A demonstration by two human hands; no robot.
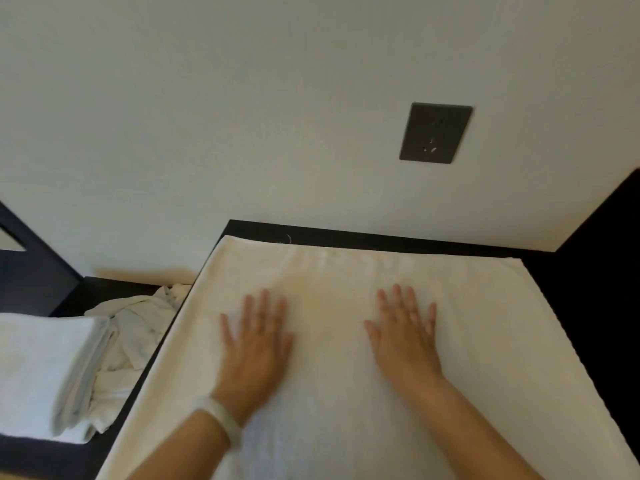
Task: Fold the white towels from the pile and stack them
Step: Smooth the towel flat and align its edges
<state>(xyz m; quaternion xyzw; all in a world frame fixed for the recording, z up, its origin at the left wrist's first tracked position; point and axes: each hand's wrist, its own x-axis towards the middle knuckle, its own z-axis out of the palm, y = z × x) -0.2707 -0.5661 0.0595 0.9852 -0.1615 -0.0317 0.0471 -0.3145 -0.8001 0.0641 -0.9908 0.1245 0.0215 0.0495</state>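
One spread towel (pixel 485 323), left hand (pixel 256 344), right hand (pixel 405 337) open-palmed atop, one folded stack (pixel 41 368)

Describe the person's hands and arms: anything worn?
Left hand and right hand are ungloved, and no sleeve shows on either arm. A white band circles the left wrist. The right wrist carries nothing. Too blurred to tell about rings.

Soft matt white terry-cloth towel (pixel 346 393), dark smooth table top (pixel 588 306), matt painted wall (pixel 242 116), grey plastic socket plate (pixel 435 133)
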